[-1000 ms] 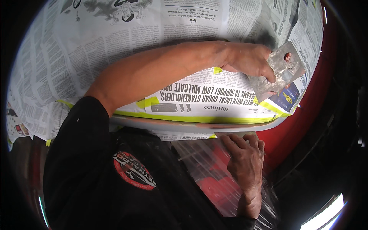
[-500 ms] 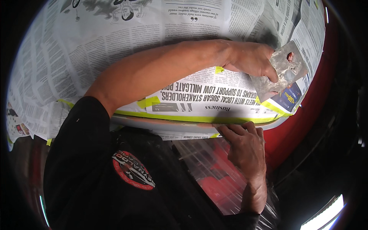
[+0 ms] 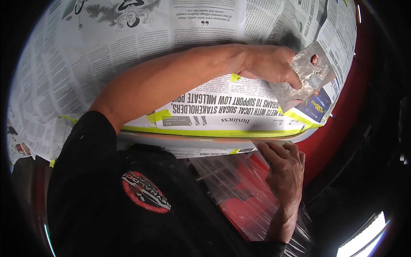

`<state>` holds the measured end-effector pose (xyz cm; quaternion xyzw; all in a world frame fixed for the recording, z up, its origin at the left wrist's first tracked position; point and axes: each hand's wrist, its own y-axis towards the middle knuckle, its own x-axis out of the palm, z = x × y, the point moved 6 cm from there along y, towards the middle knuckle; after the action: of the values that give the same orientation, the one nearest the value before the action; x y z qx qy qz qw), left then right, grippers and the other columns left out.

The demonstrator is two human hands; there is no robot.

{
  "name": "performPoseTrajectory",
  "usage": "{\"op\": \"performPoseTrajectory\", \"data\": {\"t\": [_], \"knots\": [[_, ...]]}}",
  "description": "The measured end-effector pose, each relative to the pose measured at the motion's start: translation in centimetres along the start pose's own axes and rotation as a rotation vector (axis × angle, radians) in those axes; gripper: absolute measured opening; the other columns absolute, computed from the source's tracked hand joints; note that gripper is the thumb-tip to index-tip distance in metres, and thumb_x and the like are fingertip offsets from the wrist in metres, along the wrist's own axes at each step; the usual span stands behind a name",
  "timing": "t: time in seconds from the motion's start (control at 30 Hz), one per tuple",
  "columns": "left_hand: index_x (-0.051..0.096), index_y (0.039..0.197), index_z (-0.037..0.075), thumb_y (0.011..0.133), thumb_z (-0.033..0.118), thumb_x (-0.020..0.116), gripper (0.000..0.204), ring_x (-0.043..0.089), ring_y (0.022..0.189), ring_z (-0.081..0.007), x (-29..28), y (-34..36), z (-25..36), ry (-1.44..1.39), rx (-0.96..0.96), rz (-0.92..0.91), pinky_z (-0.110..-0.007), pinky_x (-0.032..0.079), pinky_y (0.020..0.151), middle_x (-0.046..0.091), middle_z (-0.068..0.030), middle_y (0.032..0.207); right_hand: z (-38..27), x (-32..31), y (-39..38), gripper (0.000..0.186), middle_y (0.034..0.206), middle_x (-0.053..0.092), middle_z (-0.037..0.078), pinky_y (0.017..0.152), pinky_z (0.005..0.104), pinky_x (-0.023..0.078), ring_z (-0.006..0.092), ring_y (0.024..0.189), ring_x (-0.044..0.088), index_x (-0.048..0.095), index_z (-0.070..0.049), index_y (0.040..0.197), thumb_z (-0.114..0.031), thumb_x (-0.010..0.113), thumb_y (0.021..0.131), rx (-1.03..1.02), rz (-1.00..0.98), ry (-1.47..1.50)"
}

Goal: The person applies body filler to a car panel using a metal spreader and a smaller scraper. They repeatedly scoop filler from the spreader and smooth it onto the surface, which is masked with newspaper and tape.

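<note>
My left hand (image 3: 274, 64) is closed on a flat grey metal plate (image 3: 319, 70), thumb on top. The plate has a hole near its far corner and pale smears on its face, and it is over the newspaper. Nearer me, my right hand (image 3: 284, 165) is closed, its fingertips on a thin flat spreader (image 3: 274, 141), mostly hidden by the fingers. That spreader lies at a narrow grey strip (image 3: 205, 140) with a brownish patch, a curved edge left bare between newspaper sheets.
Newspaper (image 3: 124, 55) covers the rounded surface, held by yellow-green tape (image 3: 205, 132) along the bare strip. Below hangs clear plastic sheeting (image 3: 231, 184) over something red. A red curved panel (image 3: 329, 141) is at the right, and a bright light (image 3: 364, 235) at the lower right.
My right hand has slid to the right along the grey strip, and more of the spreader's edge shows. My left hand keeps the plate over the newspaper; the whole view has shifted slightly.
</note>
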<state>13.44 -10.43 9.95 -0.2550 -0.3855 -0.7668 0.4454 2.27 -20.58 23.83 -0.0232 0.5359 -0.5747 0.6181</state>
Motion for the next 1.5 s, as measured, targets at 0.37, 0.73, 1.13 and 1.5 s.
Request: {"op": "performPoseTrajectory", "data": {"t": [0.37, 0.73, 1.13, 1.5], "knots": [[0.062, 0.121, -0.002, 0.088, 0.011, 0.064, 0.036, 0.061, 0.099, -0.0142, 0.2, 0.0, 0.3, 0.064, 0.051, -0.021, -0.029, 0.045, 0.092, 0.068, -0.0089, 0.113, -0.5, 2.3, 0.8, 0.051, 0.113, 0.067, -0.006, 0.089, 0.0423, 0.039, 0.0262, 0.1, 0.055, 0.067, -0.023, 0.116, -0.001, 0.066, 0.07, -0.058, -0.052, 0.014], [0.063, 0.121, -0.001, 0.088, 0.012, 0.064, 0.036, 0.062, 0.099, -0.015, 0.1, -0.2, 0.4, 0.054, 0.008, 0.001, -0.029, 0.046, 0.091, 0.069, -0.0094, 0.112, -0.5, -0.3, 0.9, 0.053, 0.113, 0.07, -0.004, 0.086, 0.0396, 0.04, 0.0252, 0.102, 0.056, 0.069, -0.021, 0.115, 0.004, 0.059, 0.069, -0.017, -0.056, 0.061], [0.062, 0.122, -0.001, 0.087, 0.013, 0.066, 0.037, 0.061, 0.099, -0.0146, 0.0, 0.2, 0.0, 0.042, 0.018, -0.016, -0.03, 0.046, 0.091, 0.069, -0.0087, 0.111, -0.6, 0.8, 1.8, 0.048, 0.109, 0.07, -0.005, 0.088, 0.0406, 0.041, 0.0241, 0.101, 0.057, 0.071, -0.022, 0.112, 0.002, 0.061, 0.071, -0.051, -0.128, 0.085], [0.062, 0.122, -0.001, 0.088, 0.013, 0.065, 0.037, 0.061, 0.102, -0.0145, 0.1, -0.4, 0.6, 0.081, 0.051, 0.027, -0.029, 0.045, 0.093, 0.068, -0.0093, 0.113, 3.1, -0.5, -1.2, 0.049, 0.114, 0.07, -0.004, 0.092, 0.039, 0.039, 0.0239, 0.106, 0.054, 0.071, -0.017, 0.113, 0.005, 0.063, 0.07, 0.069, 0.045, 0.014]]}}
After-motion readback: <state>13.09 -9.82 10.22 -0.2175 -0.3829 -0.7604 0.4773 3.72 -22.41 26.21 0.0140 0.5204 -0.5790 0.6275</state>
